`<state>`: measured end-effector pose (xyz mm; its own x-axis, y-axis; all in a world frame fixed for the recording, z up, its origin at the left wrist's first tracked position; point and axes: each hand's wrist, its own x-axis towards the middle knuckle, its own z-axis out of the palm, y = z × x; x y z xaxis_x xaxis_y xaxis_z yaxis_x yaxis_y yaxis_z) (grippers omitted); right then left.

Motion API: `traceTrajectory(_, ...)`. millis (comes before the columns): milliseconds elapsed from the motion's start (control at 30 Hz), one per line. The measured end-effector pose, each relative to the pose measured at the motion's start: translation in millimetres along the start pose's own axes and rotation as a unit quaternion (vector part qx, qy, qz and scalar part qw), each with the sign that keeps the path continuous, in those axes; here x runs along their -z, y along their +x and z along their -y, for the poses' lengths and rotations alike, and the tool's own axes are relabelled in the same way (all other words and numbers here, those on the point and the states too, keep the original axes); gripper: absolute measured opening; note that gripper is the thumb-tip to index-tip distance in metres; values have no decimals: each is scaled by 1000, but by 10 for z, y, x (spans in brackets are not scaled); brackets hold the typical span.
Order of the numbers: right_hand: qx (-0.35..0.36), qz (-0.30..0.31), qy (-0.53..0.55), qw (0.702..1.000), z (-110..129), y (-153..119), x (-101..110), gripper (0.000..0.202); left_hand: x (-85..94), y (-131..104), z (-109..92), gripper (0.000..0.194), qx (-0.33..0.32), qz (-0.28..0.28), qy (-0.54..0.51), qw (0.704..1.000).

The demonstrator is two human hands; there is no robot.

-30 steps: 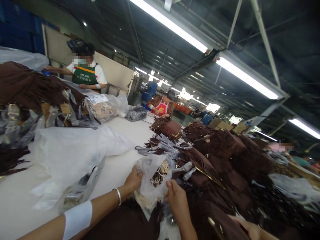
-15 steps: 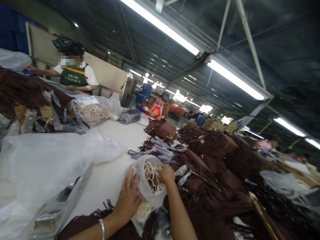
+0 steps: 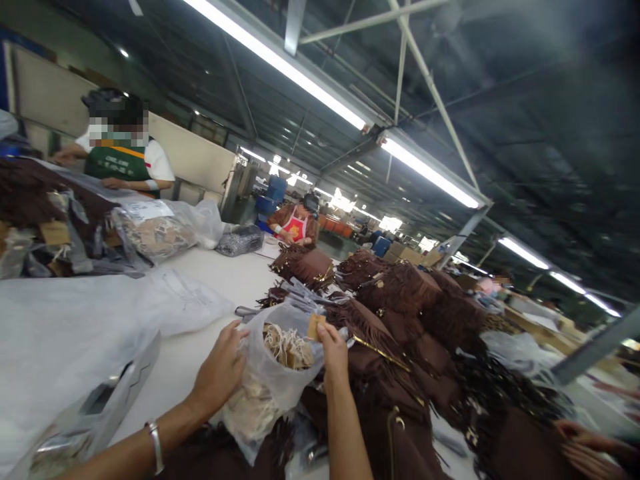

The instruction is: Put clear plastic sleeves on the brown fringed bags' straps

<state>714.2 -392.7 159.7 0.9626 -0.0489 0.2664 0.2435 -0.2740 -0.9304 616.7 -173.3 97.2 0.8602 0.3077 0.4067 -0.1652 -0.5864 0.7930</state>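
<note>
A clear plastic bag (image 3: 255, 407) stands upright before me with its mouth open. Inside it are several brown paper tags with white strings (image 3: 287, 347). My left hand (image 3: 223, 363) is closed on the bag's left rim, its fingertips partly hidden behind the plastic. Between the thumb and fingers of my right hand (image 3: 334, 347) is a small brown tag (image 3: 315, 327), held up at the right side of the bag's mouth. Brown fringed bags (image 3: 380, 393) lie just right of and under the plastic bag.
More fringed bags (image 3: 400, 290) are piled along the right. Plastic sheeting (image 3: 65, 320) covers the left of the white table (image 3: 225, 267). A bag of tags (image 3: 155, 230) lies farther back. Two people work across the table; another person's hands (image 3: 587, 443) show at right.
My right hand has come up out of the bag's mouth with a tag. My left hand has gone from the bag's side to its rim. The view has swung right.
</note>
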Motion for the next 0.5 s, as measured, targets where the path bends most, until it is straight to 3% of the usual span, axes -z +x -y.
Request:
traceTrajectory(67,-10,11,90,996,121,-76,-17,44,100,128,-436,40,-39,-27,-99,994)
traceTrajectory(133,-22,27,165,986,267,-159,-54,44,65,266,-850,46,-30,53,-207,977)
traceTrajectory(200,-31,45,222,974,423,-232,-78,42,-73,378,-1121,51,69,196,-317,925)
traceTrajectory(267,-34,58,260,963,573,-291,-69,42,-226,399,-1226,43,123,274,-377,876)
traceTrajectory(333,-32,60,282,957,701,-350,-33,41,-309,308,-1228,32,137,292,-409,853)
traceTrajectory(400,-31,55,294,954,802,-430,9,41,-282,152,-1200,28,131,284,-420,852)
traceTrajectory(500,-39,53,306,950,913,-619,39,40,-69,-71,-1171,32,114,262,-402,870)
